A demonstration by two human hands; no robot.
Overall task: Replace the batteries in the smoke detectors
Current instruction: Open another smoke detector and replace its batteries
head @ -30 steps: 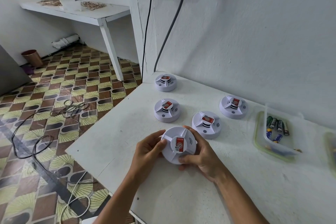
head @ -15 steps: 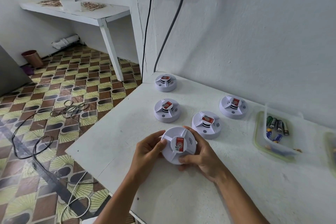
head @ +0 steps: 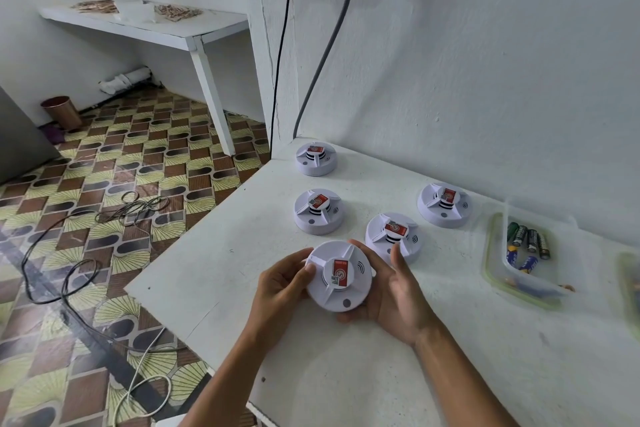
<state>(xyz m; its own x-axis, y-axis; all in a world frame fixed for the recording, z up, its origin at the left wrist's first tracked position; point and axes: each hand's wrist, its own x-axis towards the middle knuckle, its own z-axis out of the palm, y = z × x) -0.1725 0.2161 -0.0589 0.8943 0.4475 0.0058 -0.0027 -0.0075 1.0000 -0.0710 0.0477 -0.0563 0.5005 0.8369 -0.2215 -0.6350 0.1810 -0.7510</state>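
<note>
A white-painted table (head: 346,374) fills the corner of a white-walled room with a patterned tile floor, and on it five round white smoke detectors are spread out beside a clear plastic tub (head: 519,274) that holds a handful of loose batteries (head: 528,241). The person holds the nearest detector (head: 337,276) face up between both hands, just above the table's near part, so the work piece lies directly between the palms rather than out of reach. The left hand (head: 280,282) grips its left rim, thumb pressed on the top edge and fingers curled under. The right hand (head: 391,291) cradles the right side and the underside with the fingers loosely spread, the thumb lifted clear of the rim, so it supports more than it clamps. Being a disc, the detector has no long axis; what matters is that its back, where the battery bay probably sits, faces down and is hidden. The next move therefore likely calls for a turn-over or a twist of the base. The battery tub lies well apart to the right, nearer the right hand. The held detector looks like smooth plastic, with raised ribs, a red label on its central cap (head: 339,272), and a small round button near the front rim.
</note>
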